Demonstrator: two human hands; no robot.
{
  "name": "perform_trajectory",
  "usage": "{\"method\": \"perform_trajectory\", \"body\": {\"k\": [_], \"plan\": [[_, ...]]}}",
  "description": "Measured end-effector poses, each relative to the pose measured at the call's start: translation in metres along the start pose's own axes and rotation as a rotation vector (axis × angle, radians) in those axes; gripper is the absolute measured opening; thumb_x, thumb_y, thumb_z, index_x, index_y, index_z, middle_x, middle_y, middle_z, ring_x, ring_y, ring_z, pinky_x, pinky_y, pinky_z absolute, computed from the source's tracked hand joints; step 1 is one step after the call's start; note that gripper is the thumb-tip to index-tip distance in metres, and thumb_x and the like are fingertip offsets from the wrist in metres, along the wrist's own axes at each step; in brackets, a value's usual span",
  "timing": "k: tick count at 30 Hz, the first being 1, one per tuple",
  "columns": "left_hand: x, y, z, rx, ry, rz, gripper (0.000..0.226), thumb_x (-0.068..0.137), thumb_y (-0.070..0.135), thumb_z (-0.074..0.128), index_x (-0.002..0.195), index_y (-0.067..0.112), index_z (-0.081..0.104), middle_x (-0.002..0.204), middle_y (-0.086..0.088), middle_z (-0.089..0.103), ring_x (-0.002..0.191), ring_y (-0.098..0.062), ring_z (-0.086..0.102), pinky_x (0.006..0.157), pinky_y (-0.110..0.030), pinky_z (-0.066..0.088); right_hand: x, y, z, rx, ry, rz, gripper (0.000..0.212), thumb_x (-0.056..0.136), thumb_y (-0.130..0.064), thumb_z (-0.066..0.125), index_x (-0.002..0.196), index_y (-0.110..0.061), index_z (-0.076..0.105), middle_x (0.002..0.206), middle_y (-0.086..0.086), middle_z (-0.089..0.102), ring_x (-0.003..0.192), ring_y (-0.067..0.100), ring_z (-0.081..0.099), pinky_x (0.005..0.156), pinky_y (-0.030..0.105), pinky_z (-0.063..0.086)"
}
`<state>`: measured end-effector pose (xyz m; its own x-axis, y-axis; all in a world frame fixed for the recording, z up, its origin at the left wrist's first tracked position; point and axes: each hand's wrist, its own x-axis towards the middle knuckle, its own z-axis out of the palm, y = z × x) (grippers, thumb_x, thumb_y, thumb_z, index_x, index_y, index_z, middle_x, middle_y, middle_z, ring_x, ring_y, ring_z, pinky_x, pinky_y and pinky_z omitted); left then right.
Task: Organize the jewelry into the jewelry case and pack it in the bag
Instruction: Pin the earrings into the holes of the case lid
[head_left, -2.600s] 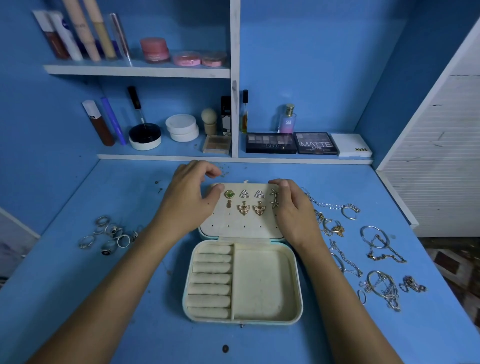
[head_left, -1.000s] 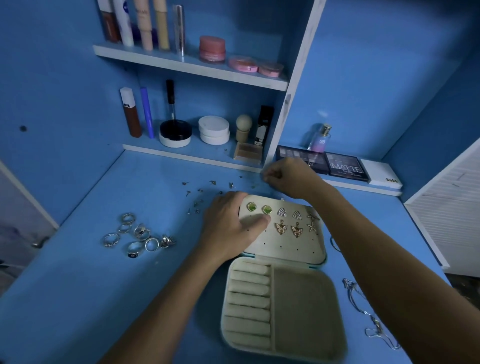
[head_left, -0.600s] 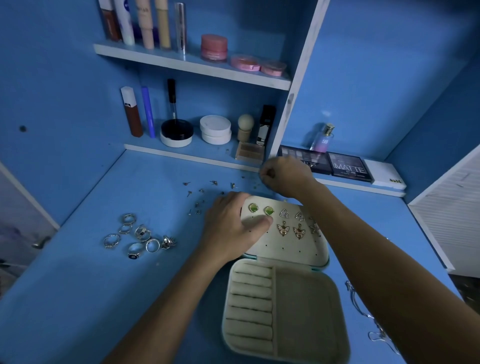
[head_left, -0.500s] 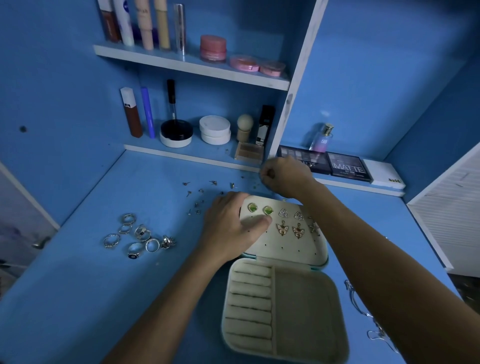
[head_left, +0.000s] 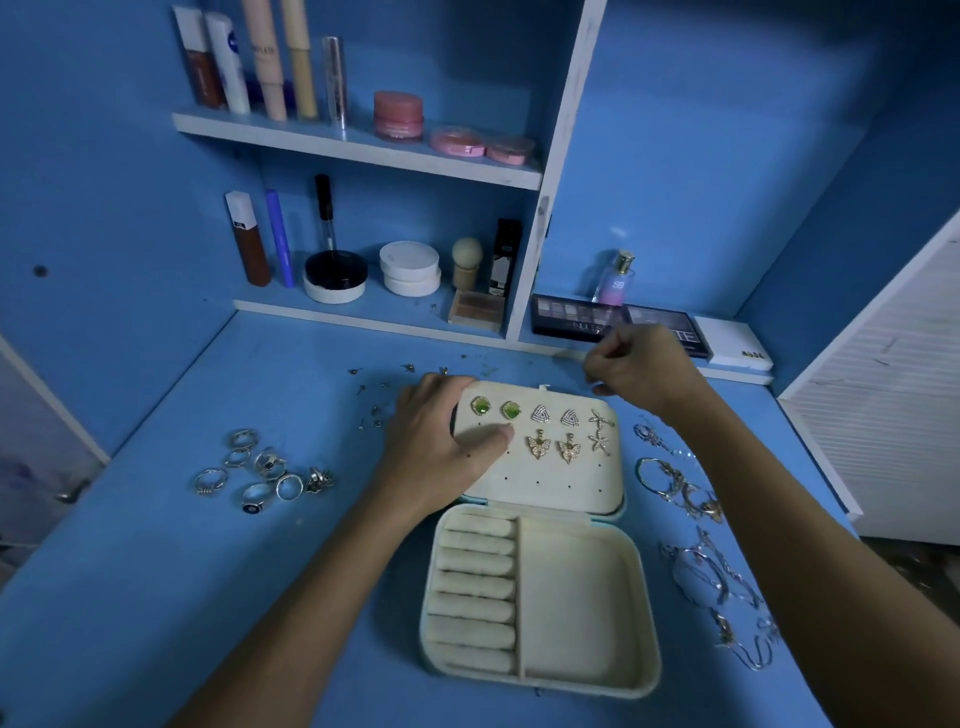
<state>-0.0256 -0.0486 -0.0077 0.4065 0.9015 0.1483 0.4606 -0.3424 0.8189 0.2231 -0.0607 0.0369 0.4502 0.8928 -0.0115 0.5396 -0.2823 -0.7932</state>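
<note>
Your left hand (head_left: 441, 441) lies flat on the lid of the jewelry case (head_left: 540, 545), mid-frame on the table (head_left: 156, 597). Your right hand (head_left: 639, 366) hovers curled behind it; what it pinches, I cannot tell. Keep that lid pinned flat, then seat each earring (head_left: 480, 406) backing squarely.

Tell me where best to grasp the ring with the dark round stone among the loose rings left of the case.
Probably pinch the dark-stone ring by its band, from above: it lies flat at the near edge of the cluster of rings, so its near side looks free.
</note>
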Motion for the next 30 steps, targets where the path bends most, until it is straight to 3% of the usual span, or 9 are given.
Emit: {"method": "perform_trajectory", "body": {"k": [4, 8, 12, 15, 19, 23, 27, 30], "plan": [[-0.004, 0.004, -0.005, 0.014, 0.032, 0.011, 0.049, 0.072, 0.06, 0.064, 0.116, 0.04, 0.055, 0.105, 0.019, 0.06, 0.109, -0.011, 0.051, 0.098, -0.045, 0.045, -0.015, 0.011, -0.014, 0.06, 0.039, 0.027, 0.005, 0.086, 0.0, 0.07, 0.086, 0.004, 0.068, 0.079, 0.012, 0.072, 0.061, 0.01, 0.069, 0.06, 0.018, 0.056], [-0.011, 0.013, -0.01, -0.034, 0.011, 0.006, 0.042, 0.081, 0.048, 0.072, 0.117, 0.037, 0.054, 0.097, 0.02, 0.069, 0.095, 0.001, 0.061, 0.088, -0.036, 0.053, -0.025, 0.016, -0.019, 0.178, 0.027, 0.004, 0.003, 0.089, 0.001, 0.069, 0.09, 0.0, 0.067, 0.077, 0.012, 0.069, 0.066, 0.017, 0.066, 0.063, 0.022, 0.06], [-0.02, 0.022, -0.014, -0.073, 0.047, 0.05, 0.039, 0.08, 0.043, 0.076, 0.112, 0.035, 0.054, 0.092, 0.021, 0.07, 0.088, 0.002, 0.064, 0.079, -0.032, 0.056, -0.037, 0.012, -0.018, 0.211, -0.018, -0.013, 0.004, 0.093, -0.004, 0.066, 0.095, -0.005, 0.07, 0.08, 0.007, 0.068, 0.062, 0.003, 0.064, 0.057, 0.012, 0.051], [-0.031, 0.025, -0.014, -0.118, 0.087, 0.063, 0.039, 0.078, 0.039, 0.079, 0.107, 0.034, 0.054, 0.09, 0.023, 0.068, 0.083, 0.003, 0.064, 0.07, -0.021, 0.053, -0.044, 0.01, -0.019, 0.22, -0.04, -0.036, 0.006, 0.094, -0.008, 0.066, 0.095, -0.01, 0.072, 0.084, 0.004, 0.072, 0.069, 0.005, 0.067, 0.063, 0.013, 0.052], [-0.045, 0.025, -0.015, -0.14, 0.137, 0.152, 0.038, 0.077, 0.034, 0.082, 0.102, 0.037, 0.053, 0.092, 0.02, 0.065, 0.085, -0.003, 0.062, 0.066, -0.017, 0.05, -0.05, 0.007, -0.015, 0.304, -0.082, -0.036, 0.008, 0.095, -0.006, 0.065, 0.097, -0.009, 0.072, 0.09, 0.011, 0.073, 0.082, 0.015, 0.072, 0.082, 0.029, 0.058], [-0.056, 0.013, -0.013, -0.07, 0.178, 0.266, 0.042, 0.073, 0.044, 0.08, 0.105, 0.035, 0.054, 0.086, 0.01, 0.058, 0.086, -0.012, 0.058, 0.072, -0.014, 0.044, -0.058, 0.0, -0.011, 0.358, -0.119, -0.069, 0.011, 0.096, -0.003, 0.062, 0.095, -0.01, 0.071, 0.093, 0.013, 0.071, 0.08, 0.013, 0.072, 0.078, 0.021, 0.059], [-0.065, 0.006, -0.014, -0.02, 0.163, 0.406, 0.044, 0.071, 0.042, 0.071, 0.108, 0.024, 0.057, 0.079, 0.011, 0.053, 0.08, -0.011, 0.056, 0.077, -0.023, 0.046, -0.068, -0.009, -0.01, 0.33, -0.203, -0.088, 0.01, 0.096, -0.003, 0.062, 0.096, -0.008, 0.071, 0.091, 0.012, 0.071, 0.079, 0.011, 0.071, 0.074, 0.019, 0.057], [-0.07, 0.001, -0.017, 0.052, 0.152, 0.473, 0.048, 0.068, 0.039, 0.07, 0.112, 0.027, 0.053, 0.082, 0.015, 0.052, 0.082, -0.007, 0.054, 0.079, -0.035, 0.049, -0.077, -0.019, -0.01, 0.25, -0.324, -0.118, 0.012, 0.096, -0.001, 0.061, 0.097, -0.005, 0.072, 0.087, 0.013, 0.071, 0.081, 0.013, 0.07, 0.077, 0.021, 0.059]]}}
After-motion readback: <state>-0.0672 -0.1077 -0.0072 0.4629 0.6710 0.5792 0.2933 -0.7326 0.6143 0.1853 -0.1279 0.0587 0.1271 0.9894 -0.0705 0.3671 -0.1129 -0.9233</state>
